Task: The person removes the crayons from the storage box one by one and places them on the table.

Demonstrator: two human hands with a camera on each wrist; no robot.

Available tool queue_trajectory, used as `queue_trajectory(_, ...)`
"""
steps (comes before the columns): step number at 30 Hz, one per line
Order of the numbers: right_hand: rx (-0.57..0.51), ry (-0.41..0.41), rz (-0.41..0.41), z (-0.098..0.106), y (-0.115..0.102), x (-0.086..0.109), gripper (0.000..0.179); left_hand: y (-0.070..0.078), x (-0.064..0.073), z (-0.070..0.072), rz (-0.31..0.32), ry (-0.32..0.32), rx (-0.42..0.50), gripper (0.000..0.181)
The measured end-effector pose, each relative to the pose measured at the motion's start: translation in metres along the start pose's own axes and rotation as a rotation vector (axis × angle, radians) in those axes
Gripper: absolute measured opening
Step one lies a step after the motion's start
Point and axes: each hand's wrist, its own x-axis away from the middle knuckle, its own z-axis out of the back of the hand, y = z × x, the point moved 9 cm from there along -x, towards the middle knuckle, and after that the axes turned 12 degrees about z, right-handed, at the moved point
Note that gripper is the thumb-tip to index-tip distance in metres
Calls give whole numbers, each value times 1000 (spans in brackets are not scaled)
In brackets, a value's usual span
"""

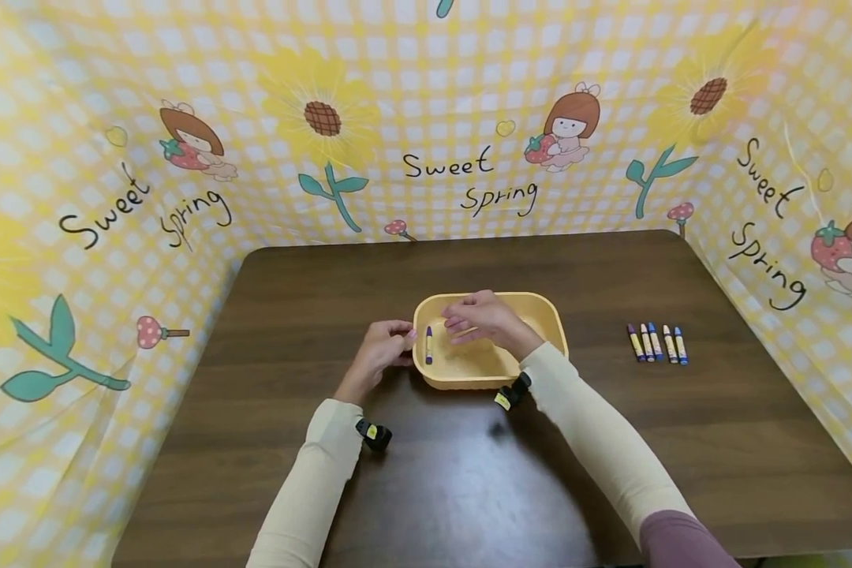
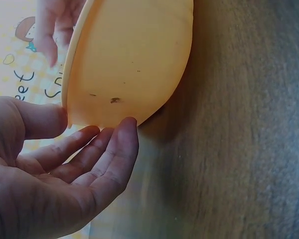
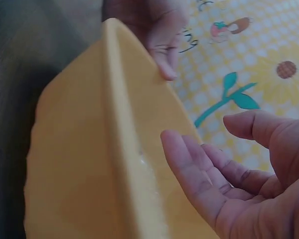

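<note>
A yellow plastic basin [image 1: 468, 382] stands on the table. One crayon with a yellow wrapper and dark purple tip [image 1: 429, 347] lies inside it, near the left end. My left hand [image 1: 382, 353] grips that end, with the thumb [image 2: 45, 119] at the rim and the fingers against the outer wall. Over the basin hovers my right hand [image 1: 488, 319], its fingers [image 3: 189, 172] loosely bent and apart from the thumb, with nothing between them.
On the table [image 1: 312, 292] to the right of the basin, several crayons [image 1: 653, 343] lie side by side in a short row. Patterned yellow checked cloth [image 1: 426, 102] hangs behind the table and along both sides.
</note>
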Motion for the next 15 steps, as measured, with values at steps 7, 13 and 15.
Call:
queue_trajectory(7, 67, 25, -32, -17, 11, -10, 25, 0, -1, -1, -5, 0, 19, 34)
queue_trajectory(13, 159, 59, -28, -22, 17, -16, 17, 0, -2, -2, -2, -14, 21, 35)
queue_trajectory(15, 227, 61, -10, -24, 17, -18, 13, -1, -2, -1, 7, -10, 16, 35)
